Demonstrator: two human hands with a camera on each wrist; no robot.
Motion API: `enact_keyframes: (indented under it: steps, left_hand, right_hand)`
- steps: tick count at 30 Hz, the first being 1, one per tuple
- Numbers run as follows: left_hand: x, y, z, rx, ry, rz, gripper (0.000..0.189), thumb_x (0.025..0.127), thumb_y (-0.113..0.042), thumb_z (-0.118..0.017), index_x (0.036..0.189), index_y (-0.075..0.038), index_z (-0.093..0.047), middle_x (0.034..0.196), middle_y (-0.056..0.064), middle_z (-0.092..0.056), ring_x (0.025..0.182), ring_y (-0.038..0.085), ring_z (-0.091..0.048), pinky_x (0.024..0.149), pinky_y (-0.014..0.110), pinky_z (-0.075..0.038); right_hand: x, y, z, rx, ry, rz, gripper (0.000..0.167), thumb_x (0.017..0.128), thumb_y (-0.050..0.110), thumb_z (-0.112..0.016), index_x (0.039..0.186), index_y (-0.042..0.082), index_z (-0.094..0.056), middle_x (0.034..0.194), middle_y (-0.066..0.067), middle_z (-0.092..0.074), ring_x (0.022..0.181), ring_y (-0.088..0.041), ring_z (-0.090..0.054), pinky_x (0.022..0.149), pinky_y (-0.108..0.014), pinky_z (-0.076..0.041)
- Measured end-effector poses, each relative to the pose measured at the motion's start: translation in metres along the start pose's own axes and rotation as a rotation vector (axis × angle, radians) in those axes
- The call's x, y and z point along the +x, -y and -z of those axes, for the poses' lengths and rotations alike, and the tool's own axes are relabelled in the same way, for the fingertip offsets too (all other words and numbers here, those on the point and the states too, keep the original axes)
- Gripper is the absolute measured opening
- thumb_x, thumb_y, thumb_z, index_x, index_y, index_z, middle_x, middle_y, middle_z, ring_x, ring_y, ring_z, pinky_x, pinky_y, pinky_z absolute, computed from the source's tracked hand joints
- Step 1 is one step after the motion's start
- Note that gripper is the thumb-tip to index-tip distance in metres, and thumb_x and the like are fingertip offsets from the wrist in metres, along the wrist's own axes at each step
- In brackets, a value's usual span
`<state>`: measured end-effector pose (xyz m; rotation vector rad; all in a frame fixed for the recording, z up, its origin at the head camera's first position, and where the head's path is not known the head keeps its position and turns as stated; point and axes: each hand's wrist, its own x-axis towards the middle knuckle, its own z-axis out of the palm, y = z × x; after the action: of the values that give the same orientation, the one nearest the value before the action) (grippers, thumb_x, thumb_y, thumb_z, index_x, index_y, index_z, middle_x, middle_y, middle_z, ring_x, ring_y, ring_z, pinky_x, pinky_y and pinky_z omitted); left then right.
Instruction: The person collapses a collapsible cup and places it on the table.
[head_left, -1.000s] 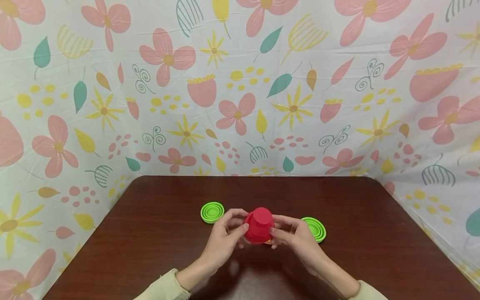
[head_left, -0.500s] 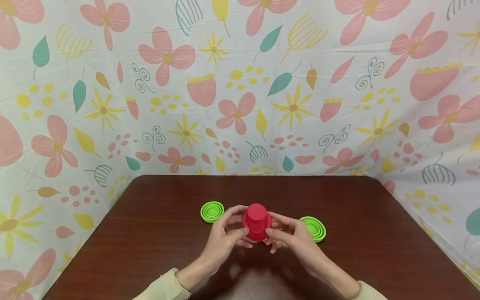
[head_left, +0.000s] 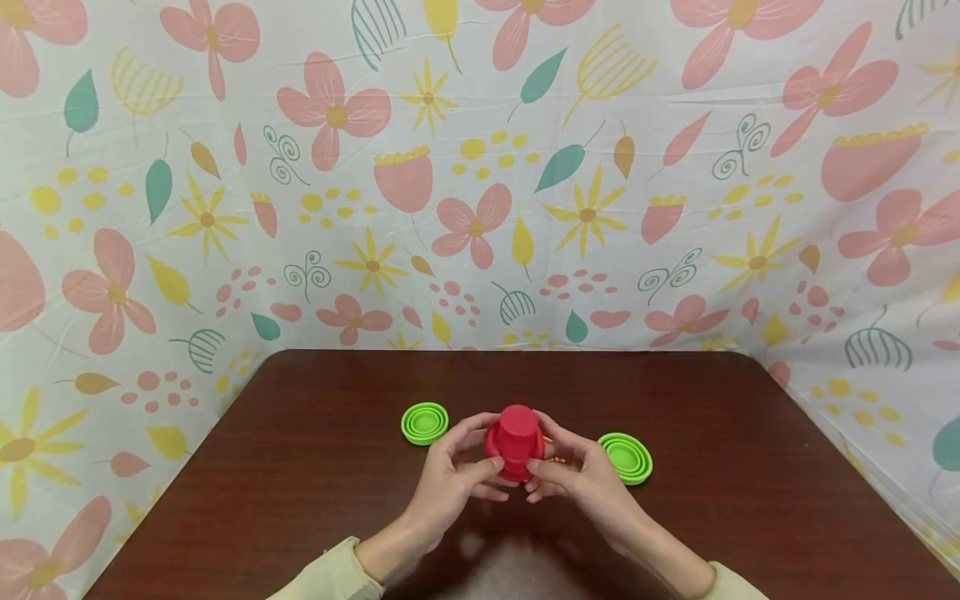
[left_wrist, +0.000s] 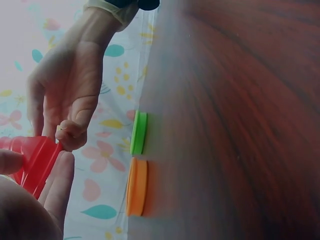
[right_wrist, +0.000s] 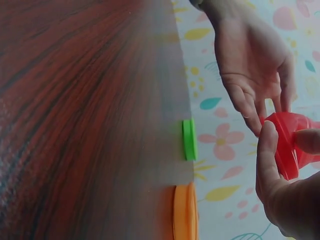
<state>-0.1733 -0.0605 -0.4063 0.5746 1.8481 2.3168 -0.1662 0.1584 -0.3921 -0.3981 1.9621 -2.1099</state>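
Note:
A red collapsible cup (head_left: 517, 446), stepped and apparently made of silicone, is held above the table between both hands, its narrow end turned up toward the head camera. My left hand (head_left: 447, 471) grips its left side, thumb on the near face and fingers behind. On the other side my right hand (head_left: 588, 475) pinches it the same way. In the left wrist view the red cup (left_wrist: 37, 165) shows its wide rim near the fingertips of both hands. An orange flattened cup (right_wrist: 185, 212) lies on the table, mostly hidden behind my right hand in the head view.
Two green flattened cups lie on the dark wooden table (head_left: 337, 483): a round one (head_left: 425, 424) beyond my left hand and another (head_left: 627, 458) just right of my right hand. A flower-printed cloth (head_left: 480, 317) hangs behind the table and along both sides.
The red cup has tipped so its narrow end faces the head camera more, and it has moved slightly left, then a little back. Both hands keep hold; the right thumb has shifted left.

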Motion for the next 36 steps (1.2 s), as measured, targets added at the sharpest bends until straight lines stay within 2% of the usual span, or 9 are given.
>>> enact_keyframes:
  steps: [5, 12, 18, 26, 36]
  left_hand:
    - [0.0, 0.001, -0.003, -0.011, -0.025, -0.004, 0.054, 0.095, 0.006, -0.068, 0.147, -0.005, -0.057, 0.126, 0.022, -0.065, 0.087, 0.06, -0.07, 0.071, 0.049, -0.065]
    - [0.0, 0.004, -0.008, -0.01, -0.089, 0.011, 0.053, 0.092, 0.009, -0.069, 0.143, -0.002, -0.06, 0.119, 0.021, -0.067, 0.077, 0.042, -0.077, 0.069, 0.047, -0.065]
    - [0.001, 0.008, -0.011, 0.005, -0.129, 0.015, 0.053, 0.09, 0.012, -0.067, 0.14, -0.004, -0.064, 0.116, 0.02, -0.069, 0.075, 0.042, -0.076, 0.067, 0.046, -0.065]
    - [0.003, 0.009, -0.015, 0.027, -0.166, 0.004, 0.056, 0.086, 0.014, -0.064, 0.138, -0.005, -0.066, 0.115, 0.02, -0.07, 0.074, 0.045, -0.075, 0.064, 0.045, -0.065]
    - [0.004, 0.009, -0.017, 0.04, -0.2, 0.018, 0.056, 0.085, 0.013, -0.064, 0.137, -0.005, -0.067, 0.116, 0.018, -0.07, 0.069, 0.031, -0.076, 0.064, 0.043, -0.065]
  right_hand:
    - [0.0, 0.0, -0.002, -0.019, -0.009, 0.015, 0.073, 0.098, 0.008, -0.071, 0.162, 0.0, -0.036, 0.107, -0.02, -0.062, 0.084, -0.031, -0.07, 0.08, -0.045, -0.065]
    - [0.002, -0.001, -0.004, -0.062, -0.06, 0.015, 0.07, 0.096, 0.004, -0.072, 0.159, -0.002, -0.041, 0.101, -0.019, -0.063, 0.077, -0.027, -0.07, 0.074, -0.043, -0.065]
    - [0.003, -0.004, -0.006, -0.085, -0.102, 0.005, 0.07, 0.095, 0.001, -0.072, 0.158, -0.002, -0.042, 0.097, -0.018, -0.063, 0.075, -0.027, -0.069, 0.072, -0.044, -0.065]
    - [0.004, -0.005, -0.007, -0.112, -0.118, 0.038, 0.067, 0.094, -0.002, -0.069, 0.157, -0.003, -0.044, 0.095, -0.018, -0.062, 0.075, -0.027, -0.069, 0.069, -0.043, -0.065]
    - [0.006, -0.006, -0.007, -0.123, -0.126, 0.027, 0.066, 0.094, -0.004, -0.068, 0.156, -0.004, -0.045, 0.096, -0.018, -0.064, 0.076, -0.032, -0.07, 0.07, -0.043, -0.065]
